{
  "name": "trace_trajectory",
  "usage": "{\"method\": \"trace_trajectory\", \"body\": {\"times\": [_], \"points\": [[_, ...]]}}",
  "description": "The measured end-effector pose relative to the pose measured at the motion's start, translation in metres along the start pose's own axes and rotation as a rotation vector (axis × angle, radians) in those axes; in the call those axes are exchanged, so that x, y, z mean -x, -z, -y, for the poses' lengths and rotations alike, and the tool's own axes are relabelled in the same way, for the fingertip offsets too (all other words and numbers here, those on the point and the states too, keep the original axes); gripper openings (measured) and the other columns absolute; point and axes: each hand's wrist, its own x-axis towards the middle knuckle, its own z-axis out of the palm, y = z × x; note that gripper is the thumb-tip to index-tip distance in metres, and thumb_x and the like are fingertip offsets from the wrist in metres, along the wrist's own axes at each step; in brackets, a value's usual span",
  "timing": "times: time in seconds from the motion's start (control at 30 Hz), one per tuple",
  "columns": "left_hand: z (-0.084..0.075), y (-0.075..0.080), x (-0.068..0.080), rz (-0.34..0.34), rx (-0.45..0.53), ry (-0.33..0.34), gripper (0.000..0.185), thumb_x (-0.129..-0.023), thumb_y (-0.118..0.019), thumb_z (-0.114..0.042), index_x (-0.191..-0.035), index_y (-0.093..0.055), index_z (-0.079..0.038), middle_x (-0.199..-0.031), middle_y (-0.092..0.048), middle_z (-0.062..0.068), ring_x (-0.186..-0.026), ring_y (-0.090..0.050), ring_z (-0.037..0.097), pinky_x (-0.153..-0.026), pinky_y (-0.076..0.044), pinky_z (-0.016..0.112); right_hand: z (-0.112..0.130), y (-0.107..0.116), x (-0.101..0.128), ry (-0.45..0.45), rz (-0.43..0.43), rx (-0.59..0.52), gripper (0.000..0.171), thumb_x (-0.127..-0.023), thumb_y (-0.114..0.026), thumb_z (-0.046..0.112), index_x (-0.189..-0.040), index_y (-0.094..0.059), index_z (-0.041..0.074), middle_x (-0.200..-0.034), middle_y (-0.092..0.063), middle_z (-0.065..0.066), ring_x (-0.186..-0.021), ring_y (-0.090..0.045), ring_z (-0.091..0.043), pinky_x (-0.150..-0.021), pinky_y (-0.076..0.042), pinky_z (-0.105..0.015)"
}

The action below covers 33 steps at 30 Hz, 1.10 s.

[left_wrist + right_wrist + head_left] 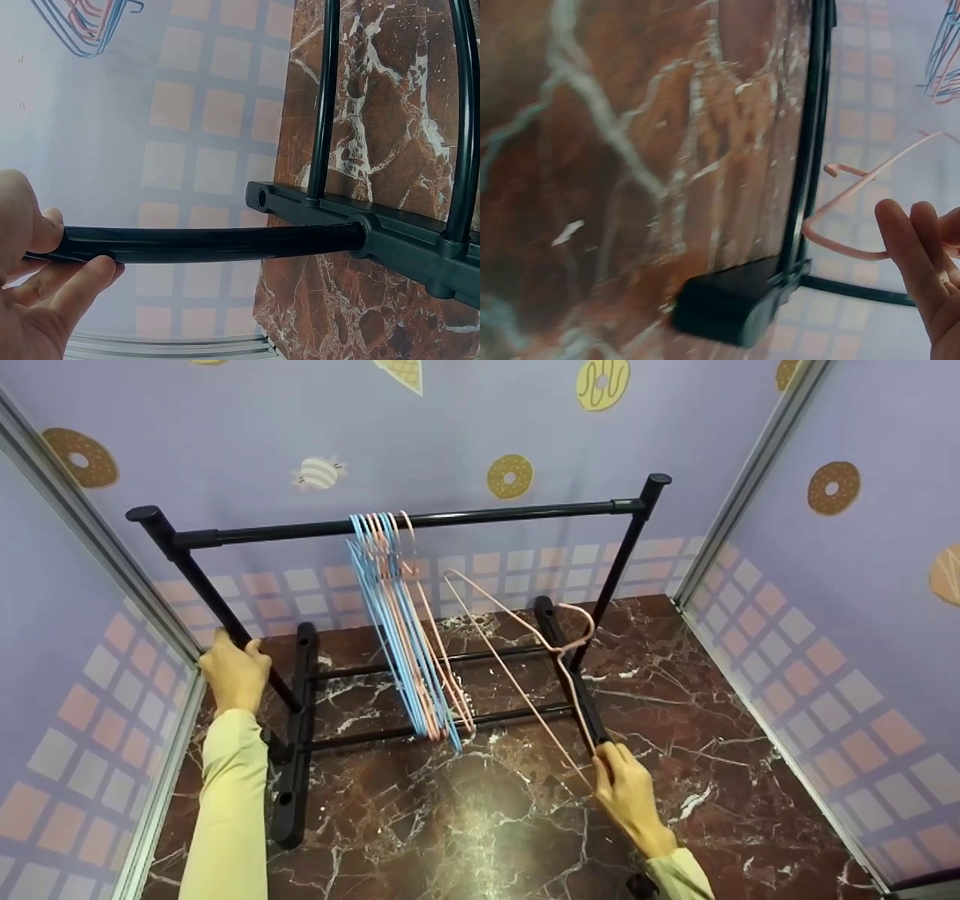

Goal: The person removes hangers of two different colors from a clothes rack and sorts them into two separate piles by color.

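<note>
A single pink wire clothes hanger is off the rail, held tilted in front of the rack's right side, its hook lying against the right upright. The right hand grips the hanger's lower corner, fingers curled round the wire; in the blurred right wrist view the fingers appear to sit over the pink wire, though the contact there is hard to make out. The left hand grasps the left upright of the black metal clothes rack partway up, thumb and fingers closed round the tube, as the left wrist view confirms. A bunch of blue and pink wire hangers hangs from the middle of the top rail, well apart from the held hanger's hook. The rack's two lower crossbars join black foot bars that stand on a dark red marble-patterned floor. Lilac walls printed with doughnuts and a checked lower band enclose the space on three sides.
</note>
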Motion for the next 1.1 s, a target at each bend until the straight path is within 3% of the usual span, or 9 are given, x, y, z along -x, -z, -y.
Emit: {"method": "trace_trajectory", "body": {"times": [0.13,0.57,0.8,0.97,1.1], "points": [[0.001,0.0,0.001,0.001,0.005,0.004,0.034,-0.094,-0.062,-0.01,-0.121,-0.057,0.01,-0.113,-0.063,0.041,-0.114,-0.053,0.063,-0.103,-0.04,0.064,-0.01,0.007,0.014,-0.035,-0.014,0.019,0.01,-0.082,-0.068,-0.001,-0.089,-0.065,0.003,-0.073,-0.057,-0.005,-0.057,-0.05,-0.014,-0.052,-0.047,-0.036],[0.002,-0.002,-0.001,0.004,-0.013,0.005,0.032,-0.094,-0.062,-0.011,-0.119,-0.058,0.01,-0.113,-0.064,0.04,-0.117,-0.053,0.062,-0.104,-0.04,0.062,-0.038,0.034,0.048,-0.115,-0.067,0.057,0.017,-0.08,-0.073,-0.008,-0.088,-0.066,0.005,-0.073,-0.058,-0.001,-0.062,-0.049,-0.009,-0.058,-0.041,-0.026],[0.004,-0.002,-0.003,-0.016,-0.023,-0.008,0.032,-0.093,-0.062,-0.011,-0.117,-0.058,0.01,-0.112,-0.065,0.04,-0.115,-0.053,0.063,-0.104,-0.039,0.062,-0.047,0.04,0.061,-0.178,-0.083,0.049,0.009,-0.085,-0.07,-0.005,-0.092,-0.067,0.001,-0.077,-0.06,-0.003,-0.065,-0.052,-0.008,-0.059,-0.043,-0.021],[0.003,-0.003,-0.002,-0.016,-0.019,-0.01,0.032,-0.093,-0.063,-0.009,-0.116,-0.058,0.011,-0.111,-0.065,0.04,-0.115,-0.053,0.063,-0.104,-0.039,0.062,-0.053,0.041,0.066,-0.199,-0.12,0.039,0.011,-0.086,-0.066,-0.009,-0.095,-0.066,-0.004,-0.081,-0.062,-0.009,-0.067,-0.055,-0.015,-0.063,-0.045,-0.026],[0.002,-0.003,-0.002,-0.007,-0.022,-0.002,0.032,-0.093,-0.063,-0.01,-0.118,-0.057,0.011,-0.113,-0.064,0.04,-0.117,-0.052,0.063,-0.106,-0.037,0.061,-0.056,0.041,0.069,-0.25,-0.134,0.029,0.009,-0.088,-0.065,-0.01,-0.094,-0.066,-0.004,-0.079,-0.062,-0.009,-0.067,-0.056,-0.011,-0.063,-0.044,-0.023]]}}
